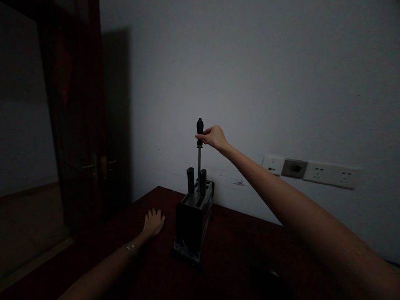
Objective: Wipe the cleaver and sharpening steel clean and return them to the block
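Note:
A dark knife block (189, 226) stands upright on the reddish-brown table (229, 256). Above it, my right hand (214, 136) pinches the black handle of a honing steel (199, 161); its metal rod points straight down, with the lower end hidden at the block's top. Two black-handled knives sit in the block, one handle (190, 179) on the left and another handle (203, 180) on the right. To the left of the block, my left hand (154, 222) lies flat on the tabletop with fingers spread, holding nothing and apart from the block.
Behind the table rises a pale wall with a row of sockets (328, 174) on the right. An open dark-red door (79, 119) is at the left. A dark, indistinct object (270, 286) lies on the table's near right. The room is dim.

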`<act>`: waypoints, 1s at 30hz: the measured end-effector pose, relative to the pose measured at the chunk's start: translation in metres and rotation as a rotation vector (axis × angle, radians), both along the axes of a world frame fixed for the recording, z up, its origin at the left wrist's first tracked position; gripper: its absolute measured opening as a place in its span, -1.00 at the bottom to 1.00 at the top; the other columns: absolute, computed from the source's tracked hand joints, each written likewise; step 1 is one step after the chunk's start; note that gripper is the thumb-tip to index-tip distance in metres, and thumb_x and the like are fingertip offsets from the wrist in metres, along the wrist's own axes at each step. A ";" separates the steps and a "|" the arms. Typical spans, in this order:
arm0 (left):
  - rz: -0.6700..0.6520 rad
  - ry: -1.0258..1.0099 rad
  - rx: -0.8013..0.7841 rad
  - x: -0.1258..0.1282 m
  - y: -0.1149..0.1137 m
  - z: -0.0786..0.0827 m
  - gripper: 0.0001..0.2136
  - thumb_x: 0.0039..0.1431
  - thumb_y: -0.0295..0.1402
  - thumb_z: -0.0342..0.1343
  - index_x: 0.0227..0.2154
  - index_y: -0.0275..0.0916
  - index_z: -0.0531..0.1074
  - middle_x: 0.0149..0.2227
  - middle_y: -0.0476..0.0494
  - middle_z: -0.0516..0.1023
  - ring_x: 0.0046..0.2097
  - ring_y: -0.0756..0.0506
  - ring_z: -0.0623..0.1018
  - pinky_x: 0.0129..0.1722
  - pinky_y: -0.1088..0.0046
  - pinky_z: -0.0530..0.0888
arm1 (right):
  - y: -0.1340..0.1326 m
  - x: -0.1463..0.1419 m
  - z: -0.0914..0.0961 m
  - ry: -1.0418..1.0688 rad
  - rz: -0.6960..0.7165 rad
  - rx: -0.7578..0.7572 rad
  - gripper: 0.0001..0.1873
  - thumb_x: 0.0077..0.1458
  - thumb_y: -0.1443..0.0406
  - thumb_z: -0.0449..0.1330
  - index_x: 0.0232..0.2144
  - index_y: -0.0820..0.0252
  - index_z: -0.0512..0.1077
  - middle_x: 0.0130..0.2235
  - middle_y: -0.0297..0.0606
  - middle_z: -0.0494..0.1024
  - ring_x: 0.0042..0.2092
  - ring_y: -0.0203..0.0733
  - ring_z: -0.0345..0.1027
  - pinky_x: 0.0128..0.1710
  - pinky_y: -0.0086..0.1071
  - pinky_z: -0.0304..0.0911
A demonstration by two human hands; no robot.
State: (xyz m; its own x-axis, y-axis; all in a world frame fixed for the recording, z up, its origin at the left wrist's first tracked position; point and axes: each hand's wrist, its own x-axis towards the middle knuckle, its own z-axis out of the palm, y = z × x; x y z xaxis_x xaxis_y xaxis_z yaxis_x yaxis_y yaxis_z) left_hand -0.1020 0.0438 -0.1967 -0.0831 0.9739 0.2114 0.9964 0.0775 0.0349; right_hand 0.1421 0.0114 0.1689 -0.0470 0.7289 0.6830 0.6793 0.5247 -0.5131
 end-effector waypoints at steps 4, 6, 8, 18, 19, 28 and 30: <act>-0.004 0.004 0.005 0.000 0.000 -0.001 -0.52 0.19 -0.21 -0.31 0.06 -0.38 0.23 0.13 -0.46 0.20 0.15 -0.33 0.19 0.03 0.12 0.12 | 0.001 0.000 -0.006 -0.020 0.015 -0.043 -0.72 -0.18 0.21 0.30 -0.50 0.40 0.52 -0.52 -0.13 0.53 -0.47 -0.24 0.42 -0.48 -0.46 0.27; -0.006 0.003 0.005 -0.001 0.000 -0.001 -0.52 0.19 -0.21 -0.30 0.06 -0.38 0.23 0.13 -0.45 0.20 0.16 -0.34 0.19 0.03 0.12 0.12 | 0.002 -0.001 -0.010 -0.026 0.015 -0.068 -0.73 -0.19 0.23 0.31 -0.51 0.41 0.51 -0.52 -0.12 0.54 -0.47 -0.25 0.42 -0.51 -0.48 0.27; -0.008 0.002 0.004 -0.001 0.000 -0.002 -0.52 0.19 -0.21 -0.30 0.06 -0.38 0.23 0.13 -0.45 0.20 0.16 -0.34 0.18 0.03 0.13 0.13 | 0.002 -0.002 -0.014 -0.030 0.010 -0.094 -0.74 -0.20 0.24 0.31 -0.50 0.41 0.51 -0.51 -0.11 0.54 -0.49 -0.26 0.42 -0.53 -0.50 0.27; -0.007 -0.011 0.007 -0.003 0.003 -0.005 -0.51 0.19 -0.21 -0.31 0.06 -0.39 0.23 0.13 -0.46 0.20 0.15 -0.33 0.19 0.04 0.12 0.12 | -0.005 -0.006 -0.030 -0.146 -0.023 -0.213 -0.78 -0.23 0.24 0.30 -0.59 0.37 0.50 -0.55 -0.14 0.53 -0.52 -0.27 0.39 -0.56 -0.50 0.24; -0.007 -0.011 0.008 -0.003 0.003 -0.004 -0.51 0.19 -0.21 -0.31 0.06 -0.39 0.23 0.13 -0.47 0.20 0.15 -0.33 0.19 0.04 0.12 0.12 | -0.005 -0.006 -0.031 -0.161 -0.035 -0.216 -0.77 -0.24 0.24 0.31 -0.60 0.37 0.50 -0.55 -0.14 0.53 -0.51 -0.26 0.39 -0.56 -0.50 0.23; -0.009 -0.010 0.004 -0.003 0.003 -0.005 -0.51 0.19 -0.21 -0.32 0.06 -0.39 0.22 0.13 -0.45 0.19 0.16 -0.35 0.18 0.04 0.10 0.11 | -0.002 -0.006 -0.038 -0.271 -0.091 -0.292 -0.76 -0.31 0.21 0.32 -0.60 0.33 0.48 -0.49 -0.14 0.55 -0.43 -0.20 0.41 -0.53 -0.47 0.23; -0.005 -0.013 0.002 -0.003 0.003 -0.004 -0.51 0.19 -0.21 -0.31 0.06 -0.40 0.22 0.13 -0.46 0.19 0.16 -0.35 0.17 0.05 0.11 0.11 | -0.002 -0.007 -0.039 -0.293 -0.091 -0.321 -0.75 -0.32 0.22 0.32 -0.59 0.33 0.47 -0.48 -0.15 0.55 -0.41 -0.19 0.41 -0.53 -0.47 0.24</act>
State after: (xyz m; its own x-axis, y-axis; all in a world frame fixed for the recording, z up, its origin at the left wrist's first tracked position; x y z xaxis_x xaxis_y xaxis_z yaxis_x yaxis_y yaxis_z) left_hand -0.1050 0.0468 -0.2009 -0.0808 0.9739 0.2121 0.9962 0.0722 0.0484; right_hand 0.1352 0.0093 0.1304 -0.1311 0.9120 0.3886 0.8562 0.3018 -0.4193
